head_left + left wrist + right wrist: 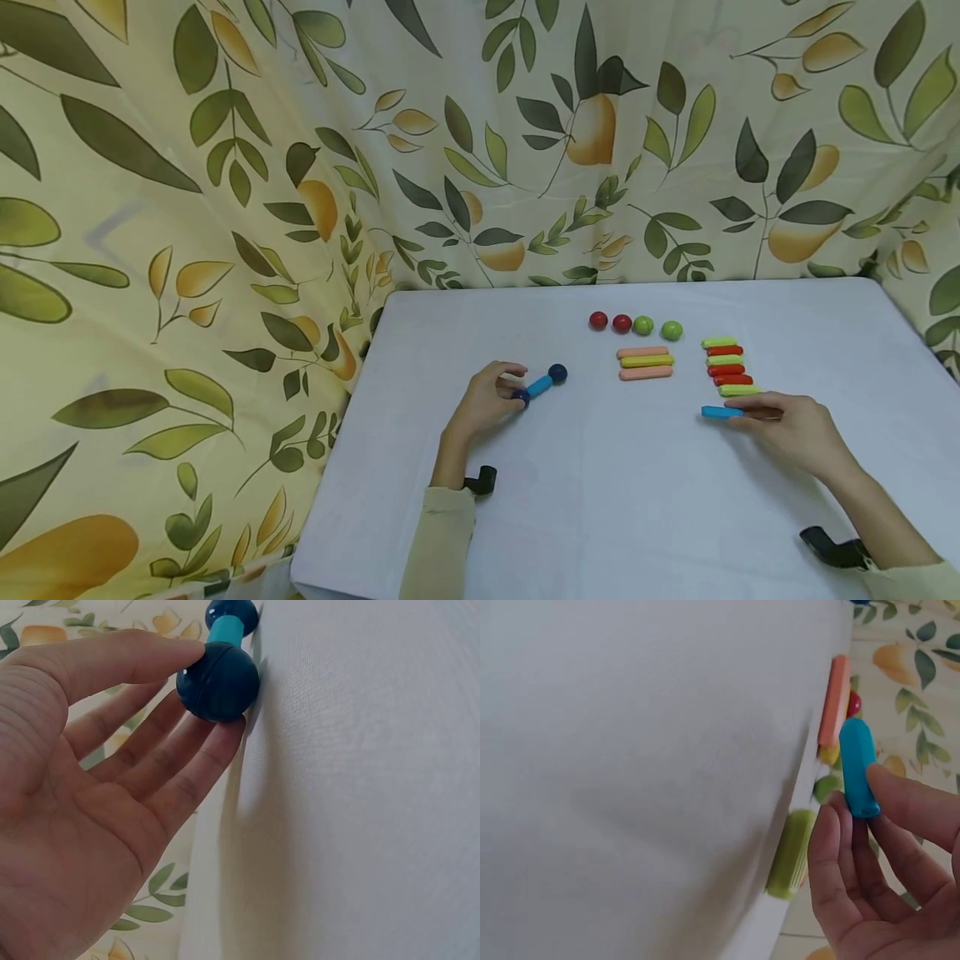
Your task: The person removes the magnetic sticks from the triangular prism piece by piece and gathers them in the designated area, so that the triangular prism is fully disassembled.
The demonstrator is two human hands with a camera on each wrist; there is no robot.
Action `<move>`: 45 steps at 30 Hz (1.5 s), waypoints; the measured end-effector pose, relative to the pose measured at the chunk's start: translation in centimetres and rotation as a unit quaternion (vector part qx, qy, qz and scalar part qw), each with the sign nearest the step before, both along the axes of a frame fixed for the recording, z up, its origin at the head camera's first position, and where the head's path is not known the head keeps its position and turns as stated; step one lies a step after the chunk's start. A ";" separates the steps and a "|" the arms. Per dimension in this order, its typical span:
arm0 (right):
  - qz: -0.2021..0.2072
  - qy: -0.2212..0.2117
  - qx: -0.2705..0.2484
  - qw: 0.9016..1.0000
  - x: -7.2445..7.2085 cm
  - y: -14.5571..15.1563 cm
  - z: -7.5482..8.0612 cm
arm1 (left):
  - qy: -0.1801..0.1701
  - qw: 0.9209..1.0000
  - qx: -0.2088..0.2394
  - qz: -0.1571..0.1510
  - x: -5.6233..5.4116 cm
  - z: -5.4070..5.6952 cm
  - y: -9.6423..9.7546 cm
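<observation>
Two dark blue balls stand at the ends of a light blue stick [540, 386] on the left part of the table. My left hand [482, 403] pinches the near ball [221, 682] between thumb and fingertips. The far ball [557, 374] touches nothing of my hand. On the right, my right hand [798, 427] holds a second light blue stick [858, 766] by one end, its free end pointing left. That stick is just in front of a column of green and red sticks [726, 360]; the nearest is a green stick [790, 855].
Two red balls [622, 323] and two green balls [643, 325] form a row at the back of the white table [600, 492]. Before them lie two salmon sticks [646, 373] with a yellow stick [647, 361] between. A leaf-patterned curtain [480, 167] hangs behind.
</observation>
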State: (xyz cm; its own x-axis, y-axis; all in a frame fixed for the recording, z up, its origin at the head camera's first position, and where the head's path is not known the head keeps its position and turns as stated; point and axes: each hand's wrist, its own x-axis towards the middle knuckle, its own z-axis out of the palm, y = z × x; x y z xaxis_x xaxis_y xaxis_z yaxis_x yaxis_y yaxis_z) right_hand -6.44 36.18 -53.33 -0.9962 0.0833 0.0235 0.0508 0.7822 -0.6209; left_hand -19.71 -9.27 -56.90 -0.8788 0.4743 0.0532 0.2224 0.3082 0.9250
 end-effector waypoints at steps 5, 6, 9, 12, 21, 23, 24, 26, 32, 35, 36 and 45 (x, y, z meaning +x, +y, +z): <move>-0.014 -0.011 0.008 1.000 0.3 1.0 -0.3 | 0.000 1.000 -0.003 0.007 0.0 0.1 0.0; -0.016 -0.016 0.009 1.000 0.3 1.2 -0.3 | -0.001 1.000 -0.004 0.007 0.0 0.1 0.0; -0.012 -0.021 0.013 1.000 0.4 1.9 -0.2 | -0.001 1.000 -0.002 0.007 0.0 0.0 0.1; -0.003 -0.017 0.024 1.000 0.5 2.5 -0.4 | 0.007 1.000 -0.006 0.007 0.0 0.0 0.1; 0.019 -0.040 0.051 0.998 0.0 4.1 -0.5 | 0.014 1.000 -0.021 0.013 0.0 0.0 0.2; 0.020 -0.046 0.055 0.997 -0.1 4.4 -0.4 | 0.012 1.000 -0.020 0.014 0.0 0.0 0.2; 0.020 -0.045 0.057 0.997 -0.2 4.6 -0.4 | 0.012 1.000 -0.020 0.014 0.0 0.0 0.2; 0.022 -0.042 0.062 0.997 -0.2 4.8 -0.4 | 0.013 1.000 -0.020 0.015 0.0 -0.1 0.2; 0.019 -0.039 0.067 0.997 -0.5 4.9 -0.6 | 0.020 0.999 -0.022 0.019 -0.1 -0.1 0.1; 0.019 -0.046 0.067 0.997 -0.8 4.8 -0.5 | 0.025 0.999 -0.021 0.020 -0.2 0.0 -0.1; 0.019 -0.051 0.067 0.996 -0.9 4.8 -0.4 | 0.026 0.999 -0.022 0.021 -0.2 0.0 -0.2; -0.004 -0.071 0.054 0.996 -1.5 4.1 1.1 | 0.033 0.999 -0.012 0.016 -0.3 0.0 0.1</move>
